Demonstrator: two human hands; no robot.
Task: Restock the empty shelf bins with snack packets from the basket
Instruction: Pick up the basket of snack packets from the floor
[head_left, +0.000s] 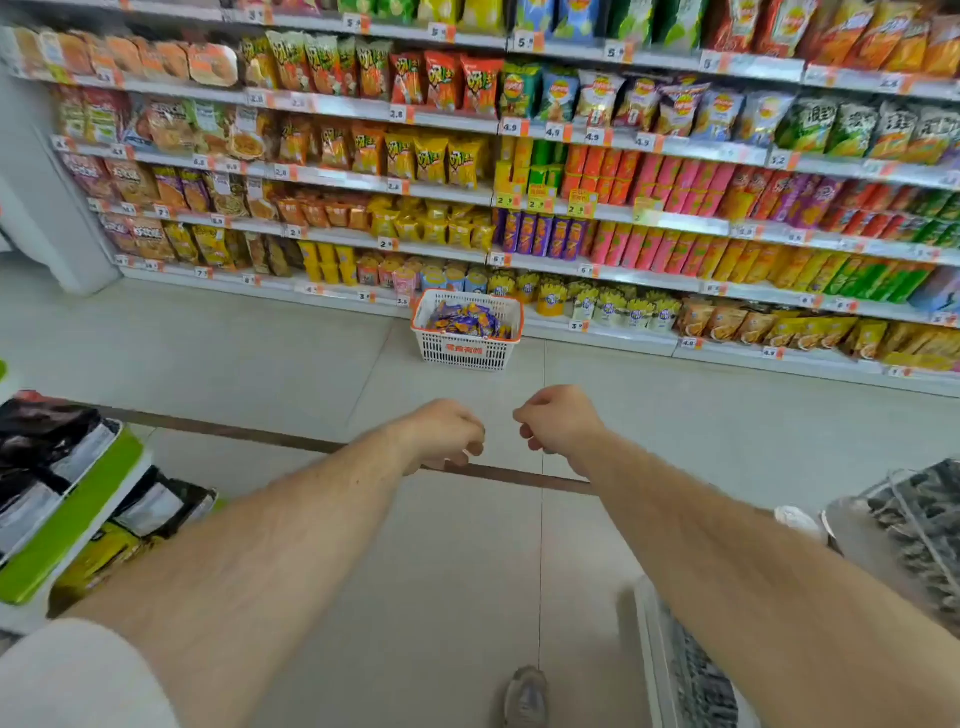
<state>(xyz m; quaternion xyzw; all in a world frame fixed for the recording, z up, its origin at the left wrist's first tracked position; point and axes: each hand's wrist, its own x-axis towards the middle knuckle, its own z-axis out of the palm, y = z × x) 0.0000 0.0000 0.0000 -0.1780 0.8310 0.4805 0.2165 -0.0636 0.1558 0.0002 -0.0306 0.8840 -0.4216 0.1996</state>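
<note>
Head view: I see both bare arms stretched out over pale glossy floor tiles (260, 343), left hand (448, 434) and right hand (556, 422) near each other, fingers curled under into loose fists, nothing held. White plastic lattice basket (467, 352) with orange rim sits on the floor well ahead, against the bottom shelf (613, 332), filled with crinkly purple-orange snack packets (467, 322). Shelves behind hold shiny bags, tubes and cups.

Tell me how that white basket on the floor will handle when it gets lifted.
The basket looks like thin plastic lattice, so probably light and a little flexible. The snack packets heaped inside are small and loose, so they will likely shift if it tilts. Neither hand touches it yet; both are curled and hold nothing.
</note>
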